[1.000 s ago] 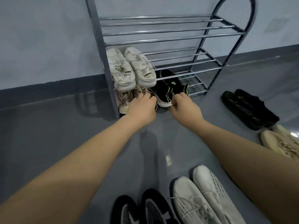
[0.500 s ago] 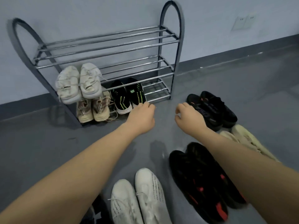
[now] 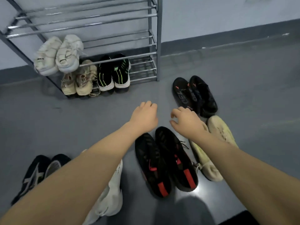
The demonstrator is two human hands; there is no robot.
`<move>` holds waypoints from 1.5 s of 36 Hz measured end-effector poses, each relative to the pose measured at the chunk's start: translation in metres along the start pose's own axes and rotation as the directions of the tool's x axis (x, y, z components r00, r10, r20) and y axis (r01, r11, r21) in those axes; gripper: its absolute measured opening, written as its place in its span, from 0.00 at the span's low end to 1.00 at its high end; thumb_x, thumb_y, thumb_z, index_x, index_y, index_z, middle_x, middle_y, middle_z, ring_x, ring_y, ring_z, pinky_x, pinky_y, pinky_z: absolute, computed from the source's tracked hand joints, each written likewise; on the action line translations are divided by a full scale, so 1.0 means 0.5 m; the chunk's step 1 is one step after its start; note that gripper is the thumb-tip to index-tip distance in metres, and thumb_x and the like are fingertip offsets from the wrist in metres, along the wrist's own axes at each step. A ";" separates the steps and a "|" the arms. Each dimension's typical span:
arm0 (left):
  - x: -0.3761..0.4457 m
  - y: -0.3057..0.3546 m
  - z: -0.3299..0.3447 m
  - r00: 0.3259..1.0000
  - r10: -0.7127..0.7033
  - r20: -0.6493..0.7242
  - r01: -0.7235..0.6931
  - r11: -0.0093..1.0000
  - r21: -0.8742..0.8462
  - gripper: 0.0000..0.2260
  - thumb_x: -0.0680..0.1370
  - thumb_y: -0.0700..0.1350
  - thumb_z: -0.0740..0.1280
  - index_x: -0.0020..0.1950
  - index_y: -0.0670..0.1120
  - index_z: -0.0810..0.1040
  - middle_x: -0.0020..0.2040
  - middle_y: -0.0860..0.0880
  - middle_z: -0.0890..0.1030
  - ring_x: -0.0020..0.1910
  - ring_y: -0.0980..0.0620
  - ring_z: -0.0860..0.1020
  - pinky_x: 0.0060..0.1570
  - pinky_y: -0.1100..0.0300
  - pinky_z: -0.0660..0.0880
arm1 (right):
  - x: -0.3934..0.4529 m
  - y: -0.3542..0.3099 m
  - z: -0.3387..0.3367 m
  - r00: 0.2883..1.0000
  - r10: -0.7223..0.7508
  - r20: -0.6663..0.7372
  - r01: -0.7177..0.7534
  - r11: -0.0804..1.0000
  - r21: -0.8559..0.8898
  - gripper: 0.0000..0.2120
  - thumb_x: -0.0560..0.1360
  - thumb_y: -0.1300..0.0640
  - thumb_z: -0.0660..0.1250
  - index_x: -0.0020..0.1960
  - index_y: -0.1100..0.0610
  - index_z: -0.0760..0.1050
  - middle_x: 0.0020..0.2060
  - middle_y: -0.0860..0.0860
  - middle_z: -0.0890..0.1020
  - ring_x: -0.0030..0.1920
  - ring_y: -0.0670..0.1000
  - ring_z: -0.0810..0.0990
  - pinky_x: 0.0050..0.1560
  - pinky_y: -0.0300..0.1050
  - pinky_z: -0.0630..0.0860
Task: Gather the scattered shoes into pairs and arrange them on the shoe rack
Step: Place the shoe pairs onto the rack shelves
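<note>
Head view: grey floor (image 3: 243,78), pale wall with dark skirting, metal shoe rack (image 3: 152,46) against the wall.

Rack contents: white pair (image 3: 56,56) on the middle tier; beige pair (image 3: 78,82) and black-green pair (image 3: 113,73) on the bottom tier. On the floor: black-red pair (image 3: 164,159), black lettered pair (image 3: 194,95), cream pair (image 3: 215,135), white shoe (image 3: 112,192) partly under the left forearm, dark striped pair (image 3: 39,172). Left hand (image 3: 144,117) and right hand (image 3: 186,122) hover above the floor, fingers loosely curled, holding nothing, just beyond the black-red pair.
</note>
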State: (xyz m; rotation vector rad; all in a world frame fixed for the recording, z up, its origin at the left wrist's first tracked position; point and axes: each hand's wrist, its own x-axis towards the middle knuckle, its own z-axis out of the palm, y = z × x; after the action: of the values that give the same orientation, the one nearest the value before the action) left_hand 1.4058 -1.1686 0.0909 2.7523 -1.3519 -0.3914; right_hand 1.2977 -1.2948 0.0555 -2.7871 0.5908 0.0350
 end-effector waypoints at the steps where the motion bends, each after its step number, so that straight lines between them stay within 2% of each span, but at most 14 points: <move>1: -0.003 0.004 0.015 1.000 0.003 0.014 -0.003 1.000 -0.003 0.16 0.78 0.43 0.60 0.65 0.41 0.69 0.62 0.43 0.70 0.62 0.42 0.68 0.58 0.53 0.67 | -0.009 0.003 0.013 1.000 0.007 0.014 -0.007 1.000 0.006 0.13 0.77 0.50 0.61 0.58 0.54 0.72 0.55 0.52 0.75 0.57 0.57 0.72 0.54 0.49 0.66; 6: -0.035 0.006 0.122 0.992 0.020 0.124 -0.014 0.999 -0.048 0.16 0.79 0.45 0.61 0.65 0.41 0.69 0.63 0.43 0.70 0.63 0.43 0.68 0.61 0.52 0.68 | -0.085 0.022 0.111 0.986 0.064 0.155 -0.067 0.998 0.015 0.13 0.76 0.47 0.62 0.58 0.51 0.72 0.55 0.51 0.75 0.60 0.55 0.71 0.57 0.48 0.65; 11: -0.079 -0.008 0.214 0.967 0.080 0.240 -0.065 0.995 -0.069 0.19 0.77 0.48 0.63 0.67 0.44 0.68 0.63 0.43 0.70 0.63 0.43 0.67 0.62 0.50 0.67 | -0.141 0.020 0.181 0.955 0.150 0.256 -0.124 0.986 -0.115 0.19 0.74 0.43 0.63 0.59 0.53 0.72 0.59 0.51 0.74 0.63 0.55 0.70 0.63 0.50 0.61; 15: -0.086 -0.024 0.266 0.899 0.118 0.423 -0.123 0.992 -0.014 0.29 0.75 0.47 0.66 0.74 0.52 0.60 0.71 0.45 0.61 0.70 0.41 0.58 0.66 0.44 0.60 | -0.150 0.005 0.222 0.918 0.262 0.298 -0.215 0.960 -0.181 0.28 0.72 0.40 0.64 0.65 0.55 0.67 0.65 0.55 0.68 0.66 0.59 0.65 0.66 0.54 0.59; 20: -0.078 -0.037 0.306 0.852 0.015 0.523 0.025 0.997 -0.070 0.31 0.73 0.45 0.67 0.72 0.59 0.58 0.77 0.50 0.44 0.74 0.33 0.42 0.66 0.28 0.52 | -0.142 -0.013 0.260 0.908 0.300 0.292 -0.242 0.945 -0.219 0.29 0.72 0.38 0.65 0.65 0.53 0.66 0.66 0.57 0.64 0.66 0.63 0.63 0.66 0.59 0.59; 25: -0.088 -0.038 0.335 0.879 -0.023 0.476 0.133 0.971 -0.198 0.35 0.67 0.58 0.74 0.68 0.61 0.60 0.76 0.50 0.37 0.74 0.33 0.40 0.65 0.26 0.51 | -0.141 -0.024 0.278 0.906 0.322 0.275 -0.299 0.946 -0.126 0.19 0.76 0.45 0.63 0.63 0.53 0.68 0.65 0.57 0.62 0.66 0.63 0.61 0.66 0.62 0.61; 29: -0.088 -0.035 0.337 0.918 -0.028 0.395 0.135 0.959 -0.247 0.25 0.69 0.52 0.73 0.62 0.55 0.66 0.75 0.48 0.47 0.73 0.35 0.50 0.63 0.28 0.59 | -0.135 -0.028 0.276 0.920 0.299 0.252 -0.297 0.954 -0.048 0.14 0.78 0.50 0.61 0.60 0.55 0.69 0.64 0.57 0.62 0.65 0.62 0.61 0.61 0.62 0.68; 32: -0.093 -0.047 0.340 0.977 -0.053 0.207 0.101 0.968 -0.231 0.08 0.76 0.42 0.65 0.54 0.50 0.72 0.68 0.50 0.62 0.63 0.43 0.64 0.51 0.43 0.74 | -0.127 -0.036 0.276 0.930 0.296 0.219 -0.298 0.954 -0.025 0.13 0.78 0.51 0.61 0.60 0.55 0.70 0.63 0.57 0.63 0.64 0.62 0.62 0.58 0.60 0.71; 35: -0.087 -0.073 0.337 0.988 -0.114 0.102 0.139 0.947 -0.289 0.09 0.78 0.38 0.59 0.48 0.48 0.77 0.59 0.52 0.68 0.56 0.48 0.67 0.39 0.55 0.69 | -0.112 -0.044 0.276 0.936 0.296 0.189 -0.296 0.955 -0.030 0.13 0.78 0.51 0.62 0.60 0.54 0.70 0.63 0.57 0.63 0.63 0.61 0.63 0.57 0.59 0.71; 38: -0.083 -0.106 0.333 0.988 -0.111 0.106 0.136 0.954 -0.267 0.09 0.78 0.40 0.59 0.57 0.48 0.74 0.61 0.51 0.67 0.60 0.48 0.66 0.40 0.55 0.70 | -0.095 -0.050 0.277 0.934 0.307 0.181 -0.307 0.951 -0.028 0.13 0.78 0.51 0.62 0.60 0.54 0.70 0.63 0.56 0.64 0.63 0.61 0.63 0.58 0.59 0.71; 40: -0.088 -0.117 0.336 0.974 -0.159 0.164 0.195 0.953 -0.233 0.17 0.77 0.46 0.63 0.65 0.46 0.67 0.65 0.48 0.64 0.64 0.46 0.63 0.48 0.53 0.73 | -0.089 -0.053 0.281 0.932 0.314 0.179 -0.315 0.949 -0.022 0.13 0.78 0.52 0.62 0.60 0.54 0.70 0.63 0.56 0.64 0.63 0.61 0.63 0.58 0.60 0.70; 43: -0.097 -0.109 0.345 0.949 -0.251 0.190 0.287 0.939 -0.189 0.25 0.76 0.52 0.66 0.67 0.43 0.62 0.64 0.43 0.62 0.65 0.43 0.63 0.51 0.52 0.73 | -0.088 -0.055 0.283 0.929 0.327 0.171 -0.329 0.944 -0.018 0.13 0.78 0.52 0.62 0.61 0.54 0.70 0.63 0.56 0.64 0.63 0.61 0.62 0.58 0.60 0.70; 47: -0.096 -0.094 0.355 0.910 -0.326 0.258 0.394 0.874 -0.286 0.21 0.77 0.44 0.64 0.67 0.43 0.60 0.60 0.38 0.66 0.60 0.38 0.69 0.50 0.49 0.73 | -0.091 -0.057 0.284 0.932 0.332 0.148 -0.332 0.943 -0.021 0.13 0.78 0.52 0.63 0.60 0.55 0.71 0.62 0.56 0.64 0.63 0.61 0.63 0.57 0.59 0.70; 54: -0.092 -0.129 0.363 0.922 -0.330 0.204 0.388 0.807 -0.445 0.23 0.75 0.32 0.60 0.68 0.46 0.63 0.58 0.39 0.68 0.52 0.39 0.74 0.53 0.48 0.75 | -0.089 -0.071 0.294 0.934 0.351 0.071 -0.351 0.936 -0.019 0.11 0.78 0.53 0.62 0.58 0.55 0.71 0.61 0.55 0.65 0.62 0.60 0.63 0.58 0.59 0.70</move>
State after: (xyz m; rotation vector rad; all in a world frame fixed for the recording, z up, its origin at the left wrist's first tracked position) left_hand 1.3838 -1.0808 -0.0853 2.5626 -0.6080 -0.7986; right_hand 1.2763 -1.2041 -0.0718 -2.6350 1.0628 0.2132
